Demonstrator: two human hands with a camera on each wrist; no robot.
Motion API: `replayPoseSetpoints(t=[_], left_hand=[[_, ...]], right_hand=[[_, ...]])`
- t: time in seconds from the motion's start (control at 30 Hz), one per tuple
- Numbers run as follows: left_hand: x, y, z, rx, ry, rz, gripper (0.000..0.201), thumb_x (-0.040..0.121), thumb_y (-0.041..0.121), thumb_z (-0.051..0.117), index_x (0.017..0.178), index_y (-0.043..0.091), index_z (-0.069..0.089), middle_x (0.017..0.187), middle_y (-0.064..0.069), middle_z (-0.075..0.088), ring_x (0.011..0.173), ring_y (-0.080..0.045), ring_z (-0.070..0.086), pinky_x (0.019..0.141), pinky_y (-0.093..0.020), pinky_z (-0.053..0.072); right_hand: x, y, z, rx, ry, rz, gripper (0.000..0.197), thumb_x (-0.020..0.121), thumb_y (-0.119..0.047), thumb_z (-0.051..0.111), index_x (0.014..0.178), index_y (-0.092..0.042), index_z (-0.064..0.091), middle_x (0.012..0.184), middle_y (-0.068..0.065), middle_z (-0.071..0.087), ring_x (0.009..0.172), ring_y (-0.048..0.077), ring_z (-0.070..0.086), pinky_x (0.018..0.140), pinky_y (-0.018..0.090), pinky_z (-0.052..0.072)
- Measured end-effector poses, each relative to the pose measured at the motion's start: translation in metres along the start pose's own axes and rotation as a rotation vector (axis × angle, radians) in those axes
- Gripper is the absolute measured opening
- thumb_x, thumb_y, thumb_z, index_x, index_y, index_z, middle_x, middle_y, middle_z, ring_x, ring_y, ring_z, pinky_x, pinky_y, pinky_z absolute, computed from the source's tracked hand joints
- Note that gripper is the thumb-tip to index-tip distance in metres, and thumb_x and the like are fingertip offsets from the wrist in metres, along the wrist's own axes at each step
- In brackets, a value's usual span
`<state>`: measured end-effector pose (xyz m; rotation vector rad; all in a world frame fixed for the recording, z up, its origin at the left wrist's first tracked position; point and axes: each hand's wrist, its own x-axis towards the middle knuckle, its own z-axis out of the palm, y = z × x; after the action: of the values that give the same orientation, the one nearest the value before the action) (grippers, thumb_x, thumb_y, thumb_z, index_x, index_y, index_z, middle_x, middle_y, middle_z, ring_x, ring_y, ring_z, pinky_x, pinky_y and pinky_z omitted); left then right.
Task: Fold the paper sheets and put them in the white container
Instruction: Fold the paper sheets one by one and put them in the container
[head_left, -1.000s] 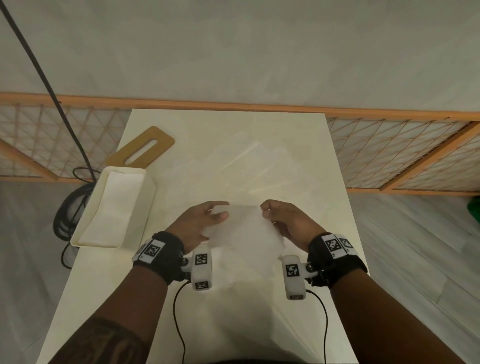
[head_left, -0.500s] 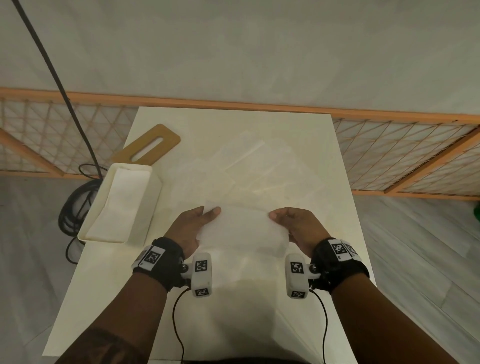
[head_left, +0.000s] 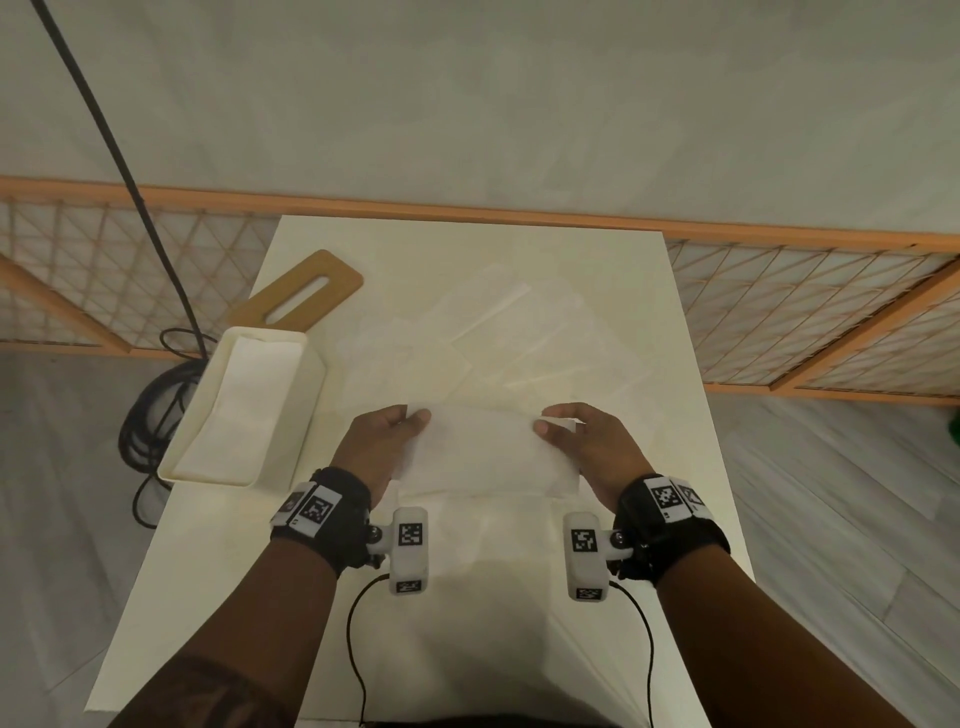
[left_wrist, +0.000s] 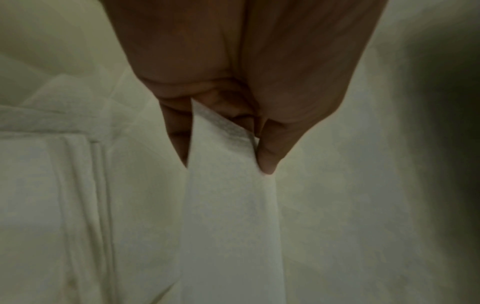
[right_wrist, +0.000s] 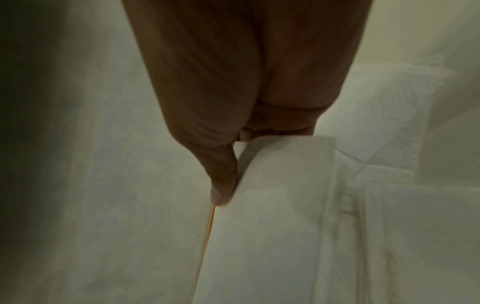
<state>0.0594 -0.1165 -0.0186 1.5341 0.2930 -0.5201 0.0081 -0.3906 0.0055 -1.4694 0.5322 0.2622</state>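
A thin white paper sheet (head_left: 485, 452) is stretched flat between my two hands over the middle of the table. My left hand (head_left: 387, 441) pinches its left end between thumb and fingers (left_wrist: 267, 162); the sheet (left_wrist: 231, 205) runs away from the pinch. My right hand (head_left: 587, 441) pinches the right end, thumb on top, and the sheet (right_wrist: 272, 205) curls up beside the thumb. The white container (head_left: 306, 415) stands at the table's left edge, with folded white paper (head_left: 244, 410) inside it. Several more translucent sheets (head_left: 498, 343) lie spread on the table beyond my hands.
The white table (head_left: 467, 623) is narrow, with floor on both sides. A wooden board with a slot (head_left: 298, 293) lies behind the container. A black cable (head_left: 150, 415) coils on the floor at left. An orange lattice fence (head_left: 805, 312) runs behind the table.
My hands have moved apart, pulling the sheet from a bunched, raised shape into a flat wide strip, and it has come down closer to the table.
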Motion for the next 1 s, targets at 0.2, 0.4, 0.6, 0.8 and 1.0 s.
replayPoseSetpoints(t=[0.2, 0.4, 0.6, 0.8, 1.0], left_hand=[[0.004, -0.008, 0.001, 0.037, 0.046, -0.025, 0.04, 0.078, 0.052, 0.069, 0.096, 0.018, 0.079, 0.104, -0.012, 0.077, 0.109, -0.046, 0.065, 0.089, -0.053, 0.053], [0.014, -0.031, -0.007, 0.042, 0.076, -0.085, 0.059, 0.067, 0.07, 0.072, 0.088, 0.015, 0.075, 0.097, -0.016, 0.072, 0.091, -0.032, 0.062, 0.09, -0.051, 0.051], [0.021, -0.044, -0.011, 0.026, 0.064, -0.093, 0.057, 0.074, 0.065, 0.067, 0.093, 0.012, 0.073, 0.099, -0.016, 0.07, 0.095, -0.032, 0.062, 0.097, -0.056, 0.049], [0.027, -0.049, -0.013, 0.083, 0.032, -0.089, 0.067, 0.077, 0.067, 0.067, 0.104, 0.005, 0.069, 0.1, -0.019, 0.07, 0.096, -0.038, 0.067, 0.103, -0.067, 0.043], [0.004, -0.023, 0.0, 0.119, 0.069, -0.039, 0.046, 0.07, 0.066, 0.067, 0.108, 0.04, 0.07, 0.103, -0.009, 0.071, 0.086, -0.031, 0.068, 0.081, -0.045, 0.057]], right_hand=[[0.005, 0.009, -0.006, 0.041, -0.071, 0.005, 0.051, 0.089, -0.01, 0.075, 0.128, -0.032, 0.051, 0.107, 0.017, 0.074, 0.096, 0.036, 0.072, 0.086, 0.052, 0.059], [0.0, 0.013, -0.009, 0.04, -0.096, -0.051, 0.032, 0.085, -0.003, 0.073, 0.106, -0.023, 0.062, 0.102, 0.02, 0.072, 0.09, 0.031, 0.064, 0.086, 0.046, 0.045], [0.0, 0.014, -0.006, -0.003, -0.04, -0.095, 0.029, 0.088, -0.002, 0.073, 0.11, -0.02, 0.067, 0.102, 0.012, 0.074, 0.089, 0.031, 0.067, 0.082, 0.044, 0.051], [0.001, 0.011, -0.002, -0.07, -0.027, -0.093, 0.041, 0.094, -0.03, 0.068, 0.122, -0.041, 0.041, 0.109, 0.006, 0.076, 0.087, 0.027, 0.071, 0.078, 0.05, 0.058], [0.004, 0.004, 0.0, -0.183, 0.005, -0.129, 0.025, 0.098, -0.007, 0.055, 0.1, -0.032, 0.053, 0.104, 0.002, 0.077, 0.075, 0.027, 0.068, 0.058, 0.034, 0.05]])
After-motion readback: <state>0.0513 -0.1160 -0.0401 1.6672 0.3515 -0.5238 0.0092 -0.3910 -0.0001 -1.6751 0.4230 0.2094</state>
